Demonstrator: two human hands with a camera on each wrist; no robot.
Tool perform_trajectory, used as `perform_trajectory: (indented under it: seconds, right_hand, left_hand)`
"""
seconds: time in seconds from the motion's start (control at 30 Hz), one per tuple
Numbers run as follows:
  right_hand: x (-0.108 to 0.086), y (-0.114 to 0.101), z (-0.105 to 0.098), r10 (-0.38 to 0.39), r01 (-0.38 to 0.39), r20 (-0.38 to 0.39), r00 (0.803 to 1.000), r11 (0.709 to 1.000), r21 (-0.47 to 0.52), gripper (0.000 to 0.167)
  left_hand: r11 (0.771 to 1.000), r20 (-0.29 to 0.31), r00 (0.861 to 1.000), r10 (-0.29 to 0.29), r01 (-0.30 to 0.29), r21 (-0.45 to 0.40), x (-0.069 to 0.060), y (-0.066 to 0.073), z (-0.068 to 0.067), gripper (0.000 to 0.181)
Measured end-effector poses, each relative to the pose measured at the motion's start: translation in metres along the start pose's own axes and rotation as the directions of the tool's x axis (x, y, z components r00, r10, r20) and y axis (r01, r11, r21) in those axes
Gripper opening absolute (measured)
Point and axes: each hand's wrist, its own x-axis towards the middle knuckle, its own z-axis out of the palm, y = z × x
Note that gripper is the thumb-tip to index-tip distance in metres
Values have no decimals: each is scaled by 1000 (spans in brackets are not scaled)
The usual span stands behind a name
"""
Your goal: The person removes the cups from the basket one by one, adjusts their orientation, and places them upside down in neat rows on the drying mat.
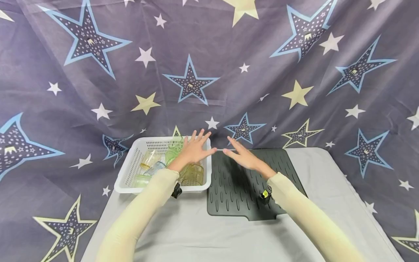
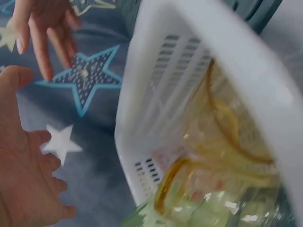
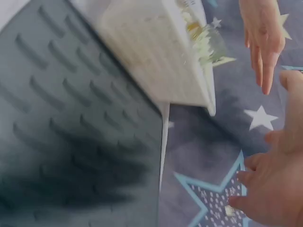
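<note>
In the head view my left hand hovers over the right part of a white plastic basket, its fingers spread and holding nothing. Inside the basket lie several clear glasses: a yellow-tinted glass, a green glass, a bluish glass and an amber glass. My forearm and hand cover part of them. Over the back of a dark grey ridged drying mat my right hand is held in the air, fingers extended, with nothing in it. The thumbs of both hands point toward each other, slightly apart.
Basket and mat lie side by side on a table with a pale grey cloth. Behind it hangs a dark curtain patterned with stars. The mat has a notched front edge.
</note>
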Motion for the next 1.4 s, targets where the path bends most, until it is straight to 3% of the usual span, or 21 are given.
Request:
perform_trajectory:
  seconds: [0.1,0.2,0.3,0.37,0.6,0.83,0.97,1.17,1.4]
  right_hand:
    - [4,-7,8,33,-38,25,999,974,225,79]
    - [9,-15,17,84,-96,47,995,905,416,76]
    - [14,-23,27,138,-148,60,989,829,539,73]
    - [16,-27,33,166,-172,63,984,802,573,72]
    - [19,-31,57,191,-201,79,978,789,580,71]
    - [17,-25,72,192,-224,116,974,784,579,73]
    - [16,-23,78,199,-236,129,972,781,578,73]
    - [15,-23,85,208,-250,141,968,759,601,67]
    - [14,-26,89,215,-259,148,965,722,641,42]
  left_hand:
    - [1000,-23,1000,-17,16,-13,4,-8,-11,84]
    - [999,-39,998,-43,42,-27,8,-17,-22,85]
    - [996,-58,995,-77,74,-53,12,-28,-31,87]
    - [993,-67,993,-102,97,-73,15,-36,-37,90]
    - [955,-58,978,-200,181,-236,15,-69,-48,92]
    - [873,10,968,-252,231,-429,9,-91,-50,91]
    - [836,56,956,-288,280,-471,9,-97,-48,93]
    - [803,110,943,-314,326,-499,9,-98,-47,92]
    - [757,189,923,-334,382,-530,7,-98,-44,93]
